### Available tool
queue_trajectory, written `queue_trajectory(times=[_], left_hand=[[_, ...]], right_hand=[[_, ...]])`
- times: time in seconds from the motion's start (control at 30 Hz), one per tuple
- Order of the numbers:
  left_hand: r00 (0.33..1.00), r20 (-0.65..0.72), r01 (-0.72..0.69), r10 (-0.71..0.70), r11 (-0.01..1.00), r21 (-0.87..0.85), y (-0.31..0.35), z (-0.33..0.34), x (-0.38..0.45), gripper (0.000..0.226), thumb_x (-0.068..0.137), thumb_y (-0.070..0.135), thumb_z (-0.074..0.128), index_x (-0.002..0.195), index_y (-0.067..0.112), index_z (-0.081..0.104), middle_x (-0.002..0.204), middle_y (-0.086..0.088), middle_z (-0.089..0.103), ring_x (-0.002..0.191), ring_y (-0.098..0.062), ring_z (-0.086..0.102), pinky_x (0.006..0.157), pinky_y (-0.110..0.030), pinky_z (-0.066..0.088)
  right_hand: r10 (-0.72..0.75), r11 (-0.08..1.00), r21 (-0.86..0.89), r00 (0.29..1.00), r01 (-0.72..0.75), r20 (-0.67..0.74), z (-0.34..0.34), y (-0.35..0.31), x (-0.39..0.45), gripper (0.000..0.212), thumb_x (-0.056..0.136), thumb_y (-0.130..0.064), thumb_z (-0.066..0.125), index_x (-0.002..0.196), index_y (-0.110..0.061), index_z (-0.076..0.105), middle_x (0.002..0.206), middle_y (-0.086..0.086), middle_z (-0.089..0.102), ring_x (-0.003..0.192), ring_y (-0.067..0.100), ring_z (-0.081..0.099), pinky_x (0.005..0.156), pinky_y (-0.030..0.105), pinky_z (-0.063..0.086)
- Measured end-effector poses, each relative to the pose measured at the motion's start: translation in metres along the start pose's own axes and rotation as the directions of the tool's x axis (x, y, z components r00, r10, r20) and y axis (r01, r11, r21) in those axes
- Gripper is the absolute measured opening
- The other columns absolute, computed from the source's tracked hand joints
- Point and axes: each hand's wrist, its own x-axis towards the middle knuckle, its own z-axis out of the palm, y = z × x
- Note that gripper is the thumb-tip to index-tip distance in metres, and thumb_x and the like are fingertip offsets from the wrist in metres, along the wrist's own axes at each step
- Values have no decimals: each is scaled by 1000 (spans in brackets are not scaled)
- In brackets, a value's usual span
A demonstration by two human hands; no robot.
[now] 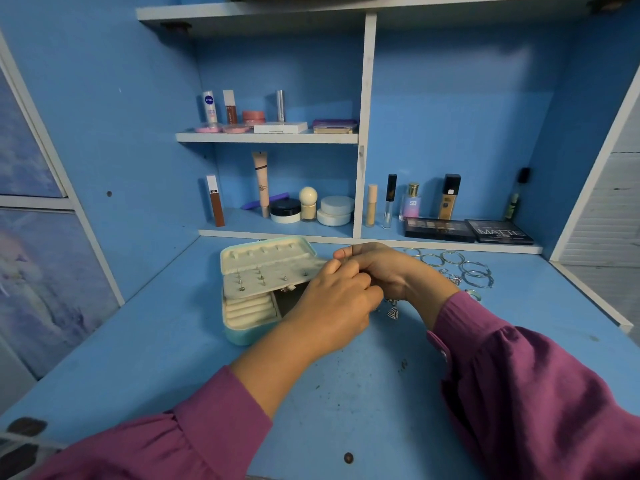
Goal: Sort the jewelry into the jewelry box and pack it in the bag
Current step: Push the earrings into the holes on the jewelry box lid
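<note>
Both hands — left hand (332,299), right hand (384,268) — curl together over the open jewelry box's (242,327) right edge; grip contents unclear.

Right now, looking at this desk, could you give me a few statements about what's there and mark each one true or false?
1. The jewelry box lies open on the blue desk. True.
2. Stud earrings sit in the box's padded panel. True.
3. The bangles lie to the left of the box. False: they lie to its right, beyond the right hand.
4. The left hand rests flat on the desk, far from the other hand. False: both hands meet beside the box, fingers curled together around something small that I cannot make out.
5. A silver pendant hangs just below the hands. True.
6. The shelves behind hold books. False: they hold cosmetics, such as the eyeshadow palettes.
</note>
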Motion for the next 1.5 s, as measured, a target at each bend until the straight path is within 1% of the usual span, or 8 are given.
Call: queue_trajectory(times=[0.23,0.47,0.77,0.97,1.13,1.3,1.4,1.5], left_hand=[[999,7,33,-32,993,-110,-6,0,-2,15,67,17,77,69,22,63,69,7,57,82,-21,55,78,-29,27],[989,117,121,-94,961,-250,-16,-2,-3,24,84,1,63,99,17,73,93,2,64,122,-31,46,95,-44,41],[992,126,37,-4,966,-257,-10,-7,-7,23,93,30,54,107,25,72,101,7,60,111,-14,33,101,-27,11],[997,64,-37,44,994,-104,-7,2,-6,13,80,24,60,72,24,70,71,7,55,90,-19,52,90,-33,24],[1000,-9,-13,13,999,-49,-1,4,-4,29,77,27,40,60,20,63,62,6,51,76,-20,54,81,-33,32],[978,-20,190,-208,925,-330,-18,-20,-3,5,78,22,60,73,20,63,76,7,59,89,-21,49,85,-37,34],[848,-66,431,-526,756,-493,-32,-36,-1,4,78,17,68,76,17,65,69,16,51,84,-16,46,84,-34,36],[710,31,560,-703,538,-629,-48,-40,1,10,76,12,68,72,19,64,67,12,57,69,-10,53,73,-31,46]], right_hand=[[-18,1000,1,1000,18,21,0,1,0,16,90,6,51,87,-7,60,72,6,64,60,14,62,54,22,53],[-68,997,-41,993,72,99,1,1,-2,26,88,12,45,74,-4,61,58,5,61,48,13,57,43,22,47],[-34,999,43,999,33,26,-1,3,2,18,89,9,51,89,-7,59,73,7,63,58,12,63,53,21,53],[-33,999,38,999,32,23,-1,2,1,18,89,9,52,88,-7,58,65,2,66,57,11,63,56,20,53],[-39,998,41,999,37,30,-1,2,1,17,89,9,51,88,-6,59,65,3,66,57,11,64,56,20,53],[-66,997,-19,993,68,95,0,2,-1,22,89,11,47,82,-2,63,67,7,67,59,13,65,56,22,55],[-41,999,15,996,40,82,2,1,0,16,90,7,50,85,-5,60,62,4,66,54,9,63,50,16,52],[-23,997,70,999,20,44,2,2,0,14,89,5,55,86,-9,56,61,5,66,53,10,63,46,16,49]])
